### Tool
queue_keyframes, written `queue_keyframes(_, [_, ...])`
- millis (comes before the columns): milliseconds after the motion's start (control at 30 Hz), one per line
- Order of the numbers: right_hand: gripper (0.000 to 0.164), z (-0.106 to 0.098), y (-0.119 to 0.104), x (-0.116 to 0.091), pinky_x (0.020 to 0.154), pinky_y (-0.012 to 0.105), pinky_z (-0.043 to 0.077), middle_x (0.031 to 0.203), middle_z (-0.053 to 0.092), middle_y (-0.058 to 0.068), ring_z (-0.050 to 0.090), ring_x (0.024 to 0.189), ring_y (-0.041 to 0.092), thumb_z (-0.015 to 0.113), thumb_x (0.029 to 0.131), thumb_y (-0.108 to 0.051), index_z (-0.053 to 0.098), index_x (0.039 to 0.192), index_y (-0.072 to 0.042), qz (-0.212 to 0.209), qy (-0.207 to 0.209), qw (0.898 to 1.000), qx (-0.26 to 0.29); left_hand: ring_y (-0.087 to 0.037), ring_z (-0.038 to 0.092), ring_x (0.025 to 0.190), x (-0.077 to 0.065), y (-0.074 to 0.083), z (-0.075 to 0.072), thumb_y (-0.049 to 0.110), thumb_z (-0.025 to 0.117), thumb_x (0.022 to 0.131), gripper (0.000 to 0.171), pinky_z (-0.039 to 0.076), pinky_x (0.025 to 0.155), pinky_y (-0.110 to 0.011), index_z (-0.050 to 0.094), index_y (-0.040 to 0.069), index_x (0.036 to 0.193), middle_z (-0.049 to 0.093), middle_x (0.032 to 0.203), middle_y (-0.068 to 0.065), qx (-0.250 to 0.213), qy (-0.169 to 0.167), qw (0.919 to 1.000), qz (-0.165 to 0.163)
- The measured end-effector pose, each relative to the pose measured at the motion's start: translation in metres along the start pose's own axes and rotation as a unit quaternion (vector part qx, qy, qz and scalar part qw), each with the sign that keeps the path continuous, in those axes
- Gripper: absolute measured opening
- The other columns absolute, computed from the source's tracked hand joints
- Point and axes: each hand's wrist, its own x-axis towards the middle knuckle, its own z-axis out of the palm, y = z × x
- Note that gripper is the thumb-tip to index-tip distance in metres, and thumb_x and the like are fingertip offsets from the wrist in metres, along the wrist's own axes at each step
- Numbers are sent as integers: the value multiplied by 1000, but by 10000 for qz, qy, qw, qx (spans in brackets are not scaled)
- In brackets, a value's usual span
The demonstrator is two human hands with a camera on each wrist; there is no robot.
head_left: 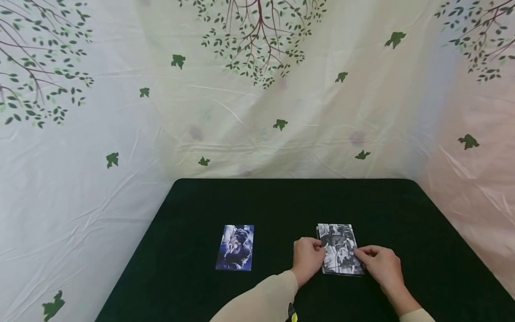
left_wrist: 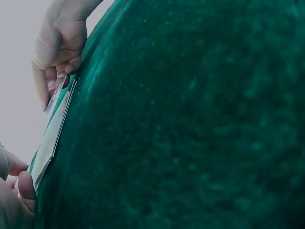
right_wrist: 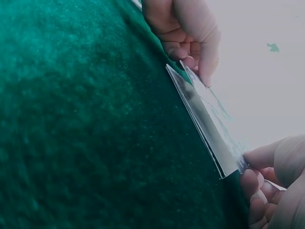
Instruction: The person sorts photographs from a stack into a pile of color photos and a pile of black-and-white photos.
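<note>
A black-and-white picture card (head_left: 339, 250) is between my two hands, over a thin stack of cards (right_wrist: 202, 129) on the dark green cloth. My left hand (head_left: 307, 257) pinches its left edge between thumb and fingers. On the opposite edge, the thumb and fingers of my right hand (head_left: 380, 266) pinch the same card. The right wrist view shows a gap between this card and the stack, whose edges lie slightly uneven. Off to the left lies a blue-purple picture card (head_left: 235, 248), face up, with neither hand on it.
The dark green cloth-covered table (head_left: 277, 201) has rounded far corners. Behind and beside it hangs pale fabric (head_left: 241, 107) printed with branches and green leaves. Something black and yellow (head_left: 292, 313) shows beside the left sleeve (head_left: 261, 299).
</note>
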Motion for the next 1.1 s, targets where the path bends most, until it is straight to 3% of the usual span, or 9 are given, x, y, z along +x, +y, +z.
queue_keyframes(400, [33, 2, 6, 2, 57, 33, 45, 89, 65, 8, 59, 70, 18, 68, 89, -34, 70, 102, -3, 75, -237, 9996, -142, -1, 53, 66, -1, -9, 3, 5, 70, 83, 11, 46, 59, -20, 76, 4, 91, 62, 72, 8, 227, -116, 9997, -41])
queue_keyframes(700, [36, 1, 7, 2, 57, 33, 43, 88, 64, 6, 58, 69, 18, 69, 87, -37, 71, 102, -5, 81, -281, 9986, -435, 0, 53, 65, 0, -10, 3, 3, 69, 82, 11, 45, 59, -19, 76, 2, 90, 62, 72, 8, 329, -181, 9992, 152])
queue_keyframes(1100, [39, 2, 4, 4, 57, 33, 42, 87, 62, 6, 56, 69, 19, 70, 85, -41, 71, 102, -6, 126, -245, 9979, -581, 0, 56, 67, 2, -8, 2, 3, 70, 82, 12, 48, 61, -21, 75, 1, 93, 64, 76, 4, 337, -122, 9994, -35])
